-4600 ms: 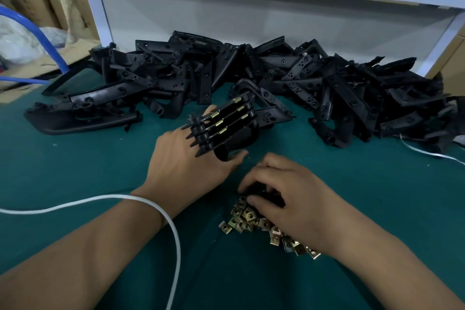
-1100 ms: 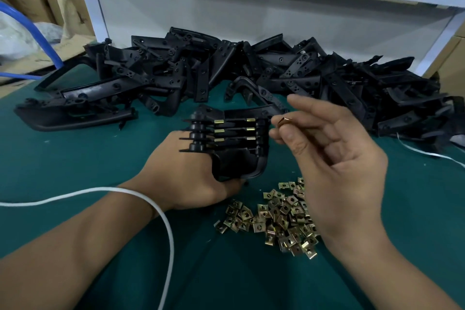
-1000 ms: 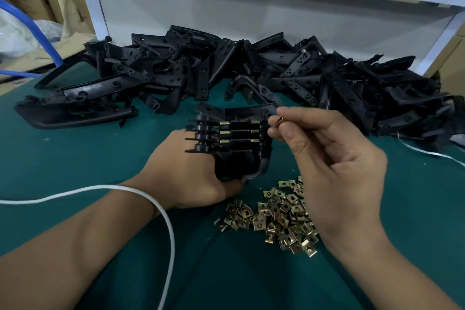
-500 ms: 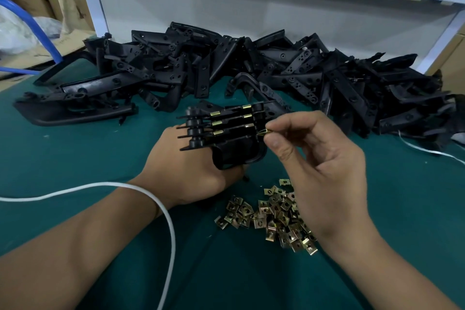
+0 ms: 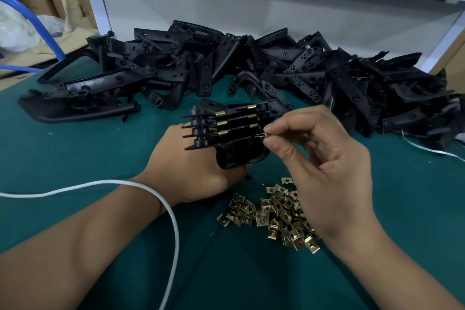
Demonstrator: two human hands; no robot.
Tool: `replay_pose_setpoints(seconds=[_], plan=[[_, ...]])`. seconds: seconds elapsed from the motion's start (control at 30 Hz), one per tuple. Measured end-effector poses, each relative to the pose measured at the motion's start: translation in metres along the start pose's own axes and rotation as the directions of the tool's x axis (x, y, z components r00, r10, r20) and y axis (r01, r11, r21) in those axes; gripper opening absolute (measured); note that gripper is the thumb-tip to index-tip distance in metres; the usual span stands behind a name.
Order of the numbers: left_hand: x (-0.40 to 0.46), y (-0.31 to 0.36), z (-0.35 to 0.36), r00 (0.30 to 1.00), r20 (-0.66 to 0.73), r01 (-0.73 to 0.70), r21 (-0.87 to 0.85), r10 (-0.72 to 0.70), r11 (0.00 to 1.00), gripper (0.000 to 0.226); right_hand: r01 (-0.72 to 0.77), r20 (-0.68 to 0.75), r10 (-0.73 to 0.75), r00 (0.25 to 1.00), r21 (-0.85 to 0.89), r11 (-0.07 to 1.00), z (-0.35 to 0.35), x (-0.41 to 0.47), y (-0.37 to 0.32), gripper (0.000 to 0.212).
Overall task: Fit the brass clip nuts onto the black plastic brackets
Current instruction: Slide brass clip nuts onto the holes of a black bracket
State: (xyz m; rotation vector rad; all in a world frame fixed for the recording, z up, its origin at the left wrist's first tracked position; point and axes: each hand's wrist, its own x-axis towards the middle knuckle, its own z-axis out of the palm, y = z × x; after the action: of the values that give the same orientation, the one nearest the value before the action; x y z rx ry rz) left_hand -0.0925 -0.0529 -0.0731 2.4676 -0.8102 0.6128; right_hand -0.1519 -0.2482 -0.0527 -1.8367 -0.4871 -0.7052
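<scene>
Left hand [image 5: 193, 173] gripping stack of brackets [image 5: 231, 133] edge-up with long axes left-right, right hand [image 5: 324, 158] pinching one clip nut [image 5: 260, 135] at stack's right end, just touching lowest bracket edge, loose nuts [image 5: 276, 214] on mat below right hand.

Stack of black brackets [image 5: 234, 131] held upright off the green mat — brass clips on the upper three. One clip nut [image 5: 260, 135] at its right edge. Loose nuts [image 5: 274, 214] heaped below; bracket pile [image 5: 251, 70] behind.
</scene>
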Motion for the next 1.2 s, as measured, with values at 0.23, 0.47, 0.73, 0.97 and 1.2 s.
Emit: replay_pose_setpoints(seconds=[0.23,0.47,0.73,0.97,1.2], plan=[[0.0013,-0.0013,0.0005,1.000,0.017,0.008,-0.004,-0.008,1.000,0.053,0.089,0.048,-0.084,0.995,-0.127,0.988,-0.0030,0.0017,-0.0025,0.013],[0.0016,-0.0020,0.0028,0.999,-0.037,-0.007,-0.013,0.007,1.000,0.040,0.202,0.065,-0.192,0.979,-0.277,0.939,-0.0038,0.0032,-0.0025,0.009],[0.0017,-0.0014,0.0017,1.000,-0.003,-0.007,0.000,0.007,1.000,0.038,0.223,0.077,-0.210,0.975,-0.268,0.937,-0.0064,0.0037,-0.0019,0.010],[0.0018,-0.0011,0.0031,1.000,0.005,-0.002,0.034,0.002,0.999,0.048,0.211,0.069,-0.200,0.977,-0.301,0.930,-0.0065,0.0036,-0.0013,0.009],[0.0015,-0.0033,0.0082,0.998,-0.048,-0.032,0.063,0.035,0.998,0.045,0.183,0.069,-0.170,0.983,-0.323,0.929,-0.0067,0.0026,0.0017,0.011]])
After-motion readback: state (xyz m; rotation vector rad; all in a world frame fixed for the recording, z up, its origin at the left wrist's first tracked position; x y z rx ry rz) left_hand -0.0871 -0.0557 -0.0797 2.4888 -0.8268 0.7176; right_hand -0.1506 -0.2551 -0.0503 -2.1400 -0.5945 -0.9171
